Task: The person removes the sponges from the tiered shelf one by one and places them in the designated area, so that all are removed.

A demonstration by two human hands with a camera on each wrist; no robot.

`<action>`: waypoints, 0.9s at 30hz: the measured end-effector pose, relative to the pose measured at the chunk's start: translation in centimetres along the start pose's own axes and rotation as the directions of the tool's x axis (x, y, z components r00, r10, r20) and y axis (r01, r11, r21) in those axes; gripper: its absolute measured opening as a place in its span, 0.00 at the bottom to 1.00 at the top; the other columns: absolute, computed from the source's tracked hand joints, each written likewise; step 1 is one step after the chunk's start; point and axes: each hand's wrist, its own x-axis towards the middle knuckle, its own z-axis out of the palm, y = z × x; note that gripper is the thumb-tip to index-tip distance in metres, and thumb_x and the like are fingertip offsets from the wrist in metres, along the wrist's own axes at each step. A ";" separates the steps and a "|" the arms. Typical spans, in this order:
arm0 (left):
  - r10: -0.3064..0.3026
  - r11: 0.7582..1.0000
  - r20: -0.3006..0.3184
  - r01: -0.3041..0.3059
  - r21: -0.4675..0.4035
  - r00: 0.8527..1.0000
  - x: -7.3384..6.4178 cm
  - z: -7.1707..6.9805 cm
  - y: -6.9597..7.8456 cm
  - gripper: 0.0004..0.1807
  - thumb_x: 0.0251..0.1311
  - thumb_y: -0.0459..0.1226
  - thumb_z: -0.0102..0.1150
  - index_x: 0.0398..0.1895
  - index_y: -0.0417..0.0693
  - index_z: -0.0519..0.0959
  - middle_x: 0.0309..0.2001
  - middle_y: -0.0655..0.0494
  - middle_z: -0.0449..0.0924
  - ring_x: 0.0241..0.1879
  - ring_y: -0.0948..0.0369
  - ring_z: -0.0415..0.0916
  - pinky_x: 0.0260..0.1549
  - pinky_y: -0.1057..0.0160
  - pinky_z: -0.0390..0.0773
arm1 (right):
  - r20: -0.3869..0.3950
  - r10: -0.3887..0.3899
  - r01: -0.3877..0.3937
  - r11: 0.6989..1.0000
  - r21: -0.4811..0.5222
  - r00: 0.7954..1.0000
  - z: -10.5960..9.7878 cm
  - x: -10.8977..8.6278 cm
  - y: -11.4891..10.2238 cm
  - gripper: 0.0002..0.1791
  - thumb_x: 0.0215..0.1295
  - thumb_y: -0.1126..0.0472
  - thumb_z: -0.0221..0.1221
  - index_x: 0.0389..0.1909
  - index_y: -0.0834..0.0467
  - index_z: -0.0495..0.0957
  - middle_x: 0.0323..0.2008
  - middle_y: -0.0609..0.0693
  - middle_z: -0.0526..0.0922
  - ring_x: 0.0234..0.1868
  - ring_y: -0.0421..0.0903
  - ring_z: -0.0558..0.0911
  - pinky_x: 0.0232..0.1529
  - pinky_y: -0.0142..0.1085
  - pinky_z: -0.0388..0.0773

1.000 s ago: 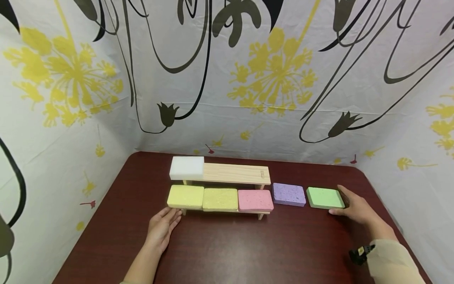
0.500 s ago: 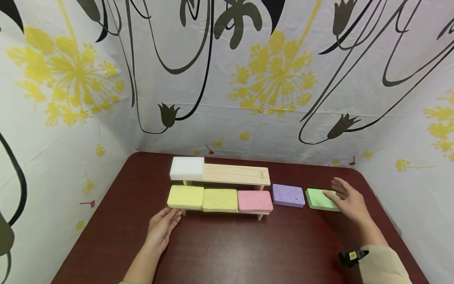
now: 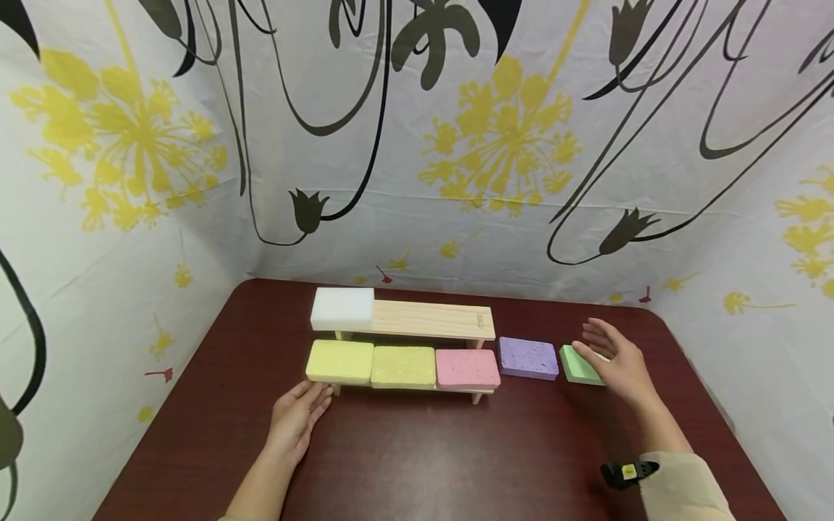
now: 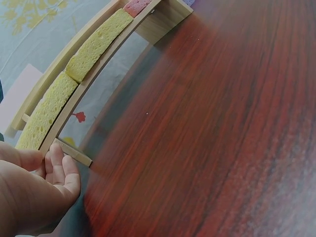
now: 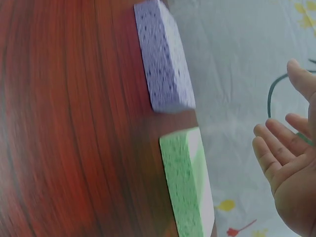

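My left hand point(image 3: 300, 421) grips the left end of the front wooden shelf point(image 4: 66, 118), thumb on top and fingers under the board. On that shelf lie a pale yellow sponge point(image 3: 340, 362), a darker yellow sponge point(image 3: 403, 367) and a pink sponge point(image 3: 468, 369), side by side in a row. To their right, a purple sponge point(image 3: 528, 358) and a green sponge point(image 3: 580, 365) lie on the table. My right hand point(image 3: 619, 365) hovers over the green sponge with its fingers extended, holding nothing and hiding that sponge's right part in the head view.
Behind the front shelf stands a second wooden shelf point(image 3: 430, 318), with a white sponge block point(image 3: 342, 309) on its left end. The dark red-brown table point(image 3: 417, 463) meets a patterned cloth point(image 3: 404, 239) along its back and sides.
My right hand has let go of the green sponge's right end, lifted and moved left over it. The left hand has kept its place on the shelf.
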 end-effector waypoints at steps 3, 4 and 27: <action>0.002 1.000 -0.003 -0.002 -0.001 1.000 0.0 0.0 0.0 0.27 0.77 0.29 0.48 0.72 0.23 0.57 0.45 0.56 0.81 0.47 0.66 0.82 0.54 0.68 0.80 | -0.002 -0.030 0.030 0.999 0.023 1.000 0.6 0.0 -0.7 0.35 0.71 0.55 0.65 0.72 0.64 0.64 0.62 0.67 0.76 0.50 0.18 0.72 0.48 0.14 0.73; 0.002 1.000 -0.003 -0.002 -0.002 1.000 0.0 0.0 0.0 0.27 0.77 0.29 0.48 0.72 0.23 0.57 0.44 0.56 0.82 0.47 0.66 0.82 0.54 0.68 0.81 | -0.003 -0.037 0.037 0.999 0.026 0.999 0.8 0.0 -1.0 0.35 0.70 0.55 0.65 0.72 0.64 0.65 0.61 0.67 0.76 0.50 0.20 0.73 0.49 0.14 0.73; -0.001 1.000 -0.005 0.001 -0.017 1.000 0.2 0.0 -0.1 0.25 0.77 0.30 0.48 0.71 0.24 0.59 0.43 0.56 0.82 0.46 0.66 0.82 0.55 0.67 0.80 | 0.003 -0.152 0.152 0.987 0.059 0.988 3.9 0.7 -5.5 0.33 0.66 0.62 0.69 0.70 0.61 0.69 0.60 0.60 0.79 0.58 0.57 0.81 0.55 0.23 0.78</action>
